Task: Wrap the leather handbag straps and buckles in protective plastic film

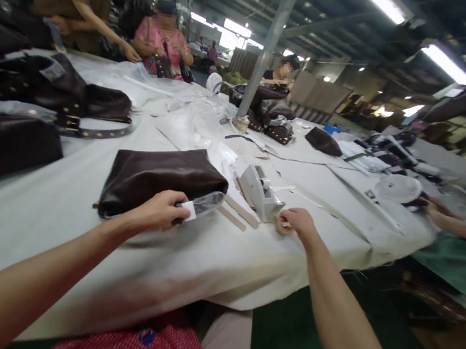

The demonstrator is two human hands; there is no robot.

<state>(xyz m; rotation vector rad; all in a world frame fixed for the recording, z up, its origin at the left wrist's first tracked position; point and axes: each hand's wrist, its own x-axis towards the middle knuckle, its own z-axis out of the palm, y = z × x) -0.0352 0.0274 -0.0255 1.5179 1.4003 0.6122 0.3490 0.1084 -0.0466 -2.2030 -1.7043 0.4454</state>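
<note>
On my feed, left hand [166, 209] gripped a white tag [189, 210] by the dark bag [159, 177], right hand [299, 219] pinched a tan ring [282, 227].

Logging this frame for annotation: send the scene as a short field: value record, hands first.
left hand: the hand grips a white piece with clear plastic beside it
right hand: the hand has its fingers on a tan ring, possibly a tape roll
nearest bag: dark brown bag, lying on the white cloth behind the left hand
between hands: pale tape dispenser, brown strips
co-workers: include a person in pink across the table
unclear: any print on the white piece
</note>
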